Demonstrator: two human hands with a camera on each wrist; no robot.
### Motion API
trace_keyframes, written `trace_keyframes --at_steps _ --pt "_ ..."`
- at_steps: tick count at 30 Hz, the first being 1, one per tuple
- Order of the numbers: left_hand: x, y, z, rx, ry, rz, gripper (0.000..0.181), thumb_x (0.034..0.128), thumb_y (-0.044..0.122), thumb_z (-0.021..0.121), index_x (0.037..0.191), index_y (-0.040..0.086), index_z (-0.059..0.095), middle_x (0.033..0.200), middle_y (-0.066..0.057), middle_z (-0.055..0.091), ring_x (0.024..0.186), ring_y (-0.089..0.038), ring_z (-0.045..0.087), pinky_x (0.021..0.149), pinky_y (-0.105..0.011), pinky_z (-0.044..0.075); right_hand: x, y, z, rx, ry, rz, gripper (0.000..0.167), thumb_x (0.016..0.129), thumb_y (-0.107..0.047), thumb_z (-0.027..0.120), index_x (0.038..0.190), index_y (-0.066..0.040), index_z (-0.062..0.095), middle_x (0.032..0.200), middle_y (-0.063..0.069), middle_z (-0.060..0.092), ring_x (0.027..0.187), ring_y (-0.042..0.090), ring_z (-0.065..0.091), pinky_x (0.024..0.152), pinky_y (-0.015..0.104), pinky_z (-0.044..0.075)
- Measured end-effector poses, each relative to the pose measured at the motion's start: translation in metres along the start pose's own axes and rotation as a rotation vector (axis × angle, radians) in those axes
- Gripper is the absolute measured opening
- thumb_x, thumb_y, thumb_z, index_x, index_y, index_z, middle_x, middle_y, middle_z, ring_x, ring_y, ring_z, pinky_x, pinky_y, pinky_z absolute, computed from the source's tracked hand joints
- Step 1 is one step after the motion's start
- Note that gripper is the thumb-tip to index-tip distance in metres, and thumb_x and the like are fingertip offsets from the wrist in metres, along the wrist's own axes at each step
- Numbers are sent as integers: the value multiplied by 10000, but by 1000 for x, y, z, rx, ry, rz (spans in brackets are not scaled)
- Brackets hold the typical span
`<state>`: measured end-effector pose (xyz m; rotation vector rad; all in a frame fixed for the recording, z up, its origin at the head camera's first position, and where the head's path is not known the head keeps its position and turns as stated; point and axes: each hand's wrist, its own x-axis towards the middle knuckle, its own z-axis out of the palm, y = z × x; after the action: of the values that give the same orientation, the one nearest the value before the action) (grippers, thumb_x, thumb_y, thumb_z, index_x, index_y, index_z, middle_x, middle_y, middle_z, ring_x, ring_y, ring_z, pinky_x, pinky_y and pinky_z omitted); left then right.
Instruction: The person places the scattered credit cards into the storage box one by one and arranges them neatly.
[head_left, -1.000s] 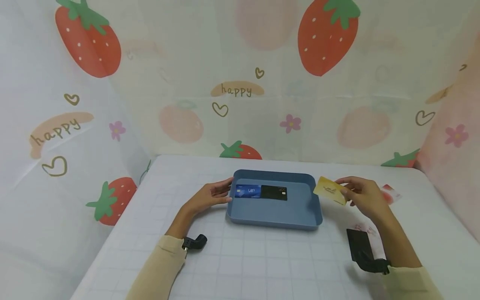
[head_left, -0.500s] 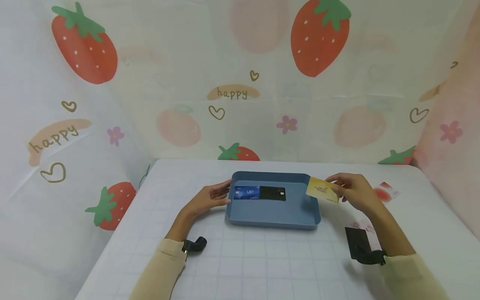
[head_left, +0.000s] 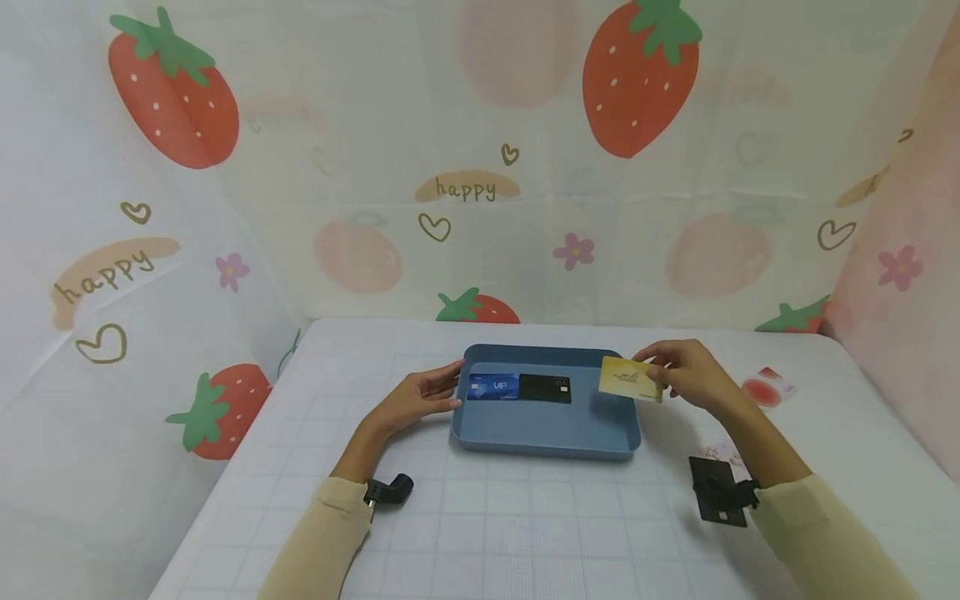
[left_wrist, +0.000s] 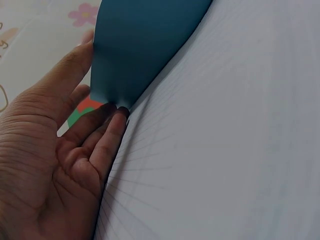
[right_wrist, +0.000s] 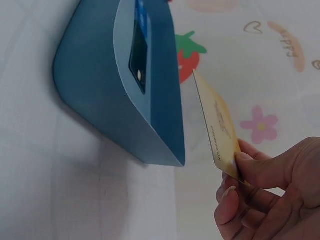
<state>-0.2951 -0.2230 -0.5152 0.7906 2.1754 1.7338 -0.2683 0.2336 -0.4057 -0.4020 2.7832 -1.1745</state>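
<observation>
The right hand (head_left: 686,371) pinches a yellow card (head_left: 626,377) by its right end, thumb on the printed face and fingers behind; the rest of the card juts leftward from the fingertips. Its left edge hangs over the right end of a blue tray (head_left: 555,429), with a gap to the rim visible from the right wrist. Below it, the tray's floor runs from the cards inside to the right wall and along the near side. The held card is golden yellow and rectangular, with darker lettering too small to read.

The left hand (head_left: 408,402) rests its fingertips against the tray's left end, fingers spread along the wall. Inside, a blue VIP card (head_left: 492,387) lies end to end with a black card (head_left: 544,388) near the far wall. Right of the tray, a red-and-white card (head_left: 768,387) and a pink-patterned card (head_left: 723,454) lie on the white table (head_left: 480,533).
</observation>
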Motion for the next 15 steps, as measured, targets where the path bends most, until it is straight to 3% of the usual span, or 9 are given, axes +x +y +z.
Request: trace_keyframes --at_steps 15 --pt "-1 0 0 13 1 -9 732 926 52 744 1554 12 371 1608 -139 363 1443 -326 408 1150 -323 391 26 -5 13 -1 -75 38 237 960 5 606 1171 41 707 970 192 695 735 236 588 563 301 557"
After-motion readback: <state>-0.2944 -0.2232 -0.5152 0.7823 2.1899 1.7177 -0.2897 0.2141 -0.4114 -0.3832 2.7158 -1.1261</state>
